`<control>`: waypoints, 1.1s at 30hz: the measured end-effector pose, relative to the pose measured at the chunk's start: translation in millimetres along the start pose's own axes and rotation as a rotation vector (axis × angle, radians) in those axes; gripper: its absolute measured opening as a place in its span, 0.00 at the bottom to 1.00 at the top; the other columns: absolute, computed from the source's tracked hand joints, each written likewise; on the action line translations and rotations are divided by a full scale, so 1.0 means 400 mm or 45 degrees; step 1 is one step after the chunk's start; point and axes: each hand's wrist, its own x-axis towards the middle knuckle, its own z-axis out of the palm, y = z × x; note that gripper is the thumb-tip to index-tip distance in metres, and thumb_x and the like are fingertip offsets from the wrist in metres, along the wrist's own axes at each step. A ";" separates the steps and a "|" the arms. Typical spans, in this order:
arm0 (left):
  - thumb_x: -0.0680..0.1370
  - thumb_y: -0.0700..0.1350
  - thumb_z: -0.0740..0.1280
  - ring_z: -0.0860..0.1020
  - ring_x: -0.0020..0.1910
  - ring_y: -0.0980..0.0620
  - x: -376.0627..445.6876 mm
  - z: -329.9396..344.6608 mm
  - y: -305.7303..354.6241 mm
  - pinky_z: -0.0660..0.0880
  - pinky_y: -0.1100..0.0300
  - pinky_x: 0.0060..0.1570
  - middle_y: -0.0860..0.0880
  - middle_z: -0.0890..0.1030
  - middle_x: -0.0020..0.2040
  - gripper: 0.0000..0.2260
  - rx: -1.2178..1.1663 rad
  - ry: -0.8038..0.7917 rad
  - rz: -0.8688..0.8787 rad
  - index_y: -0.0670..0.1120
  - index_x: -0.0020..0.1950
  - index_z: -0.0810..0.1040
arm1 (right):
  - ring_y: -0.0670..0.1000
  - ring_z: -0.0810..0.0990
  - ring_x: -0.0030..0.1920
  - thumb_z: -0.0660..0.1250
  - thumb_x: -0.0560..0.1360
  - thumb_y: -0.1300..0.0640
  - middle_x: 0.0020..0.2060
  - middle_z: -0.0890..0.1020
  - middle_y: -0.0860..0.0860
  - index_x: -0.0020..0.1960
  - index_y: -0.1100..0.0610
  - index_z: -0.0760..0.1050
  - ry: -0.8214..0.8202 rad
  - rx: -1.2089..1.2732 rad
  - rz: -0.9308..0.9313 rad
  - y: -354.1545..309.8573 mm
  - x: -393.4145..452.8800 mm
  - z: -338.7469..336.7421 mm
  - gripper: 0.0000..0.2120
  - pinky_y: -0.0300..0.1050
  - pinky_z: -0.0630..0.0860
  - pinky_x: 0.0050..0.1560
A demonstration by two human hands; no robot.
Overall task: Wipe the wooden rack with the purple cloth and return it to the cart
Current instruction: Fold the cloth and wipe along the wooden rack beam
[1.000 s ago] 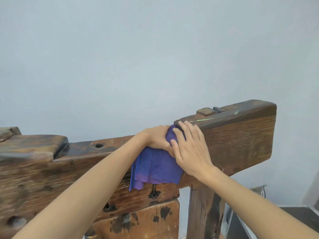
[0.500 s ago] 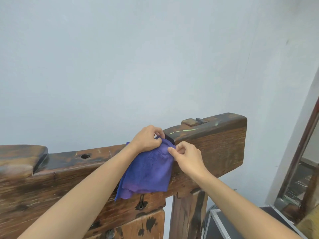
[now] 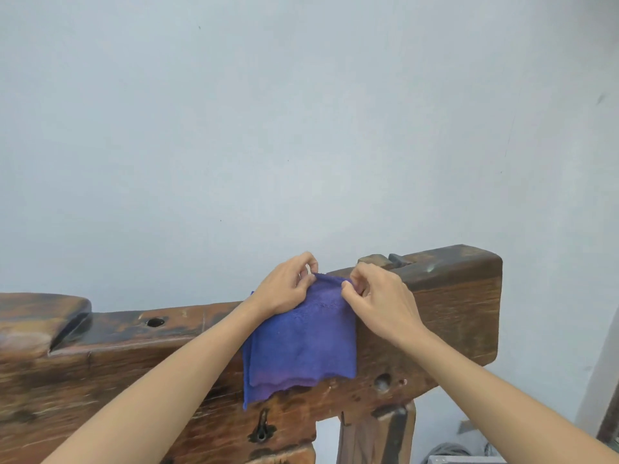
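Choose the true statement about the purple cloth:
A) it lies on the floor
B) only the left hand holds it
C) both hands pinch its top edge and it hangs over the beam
C: the left hand and right hand each pinch the top edge of the purple cloth, which hangs down the front of the wooden rack.

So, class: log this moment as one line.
left hand: pinches purple cloth | right hand: pinches cloth | cloth: draped over wooden rack | cart: unseen

Soft, even daylight fills the scene with faint shadows, a small glare spot on the wooden rack (image 3: 432, 267), and wide-angle bending with blur toward the edges.
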 end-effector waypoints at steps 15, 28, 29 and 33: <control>0.74 0.63 0.67 0.78 0.57 0.60 -0.053 0.023 0.099 0.76 0.55 0.58 0.60 0.81 0.58 0.20 0.031 -0.200 -0.015 0.56 0.62 0.77 | 0.59 0.69 0.70 0.59 0.80 0.50 0.74 0.68 0.56 0.75 0.56 0.66 -0.160 -0.387 -0.362 -0.066 0.083 -0.005 0.25 0.55 0.70 0.63; 0.79 0.46 0.72 0.64 0.78 0.48 -0.030 0.058 0.138 0.67 0.70 0.55 0.44 0.66 0.79 0.35 0.145 -0.471 -0.562 0.43 0.80 0.59 | 0.56 0.75 0.47 0.50 0.85 0.43 0.40 0.81 0.53 0.42 0.53 0.77 -0.581 -0.155 -0.536 -0.090 0.112 0.091 0.24 0.52 0.67 0.56; 0.81 0.45 0.69 0.64 0.77 0.49 -0.022 0.068 0.145 0.64 0.74 0.52 0.45 0.69 0.76 0.28 0.175 -0.464 -0.490 0.40 0.78 0.64 | 0.57 0.75 0.47 0.50 0.85 0.42 0.39 0.80 0.52 0.40 0.52 0.75 -0.571 -0.146 -0.527 -0.083 0.115 0.091 0.24 0.51 0.65 0.52; 0.83 0.42 0.66 0.64 0.77 0.52 0.014 0.100 0.186 0.59 0.69 0.70 0.46 0.70 0.73 0.18 0.205 -0.390 -0.275 0.40 0.72 0.74 | 0.58 0.76 0.54 0.49 0.84 0.40 0.44 0.83 0.52 0.37 0.48 0.72 -0.540 -0.089 -0.469 -0.033 0.137 0.083 0.23 0.49 0.60 0.46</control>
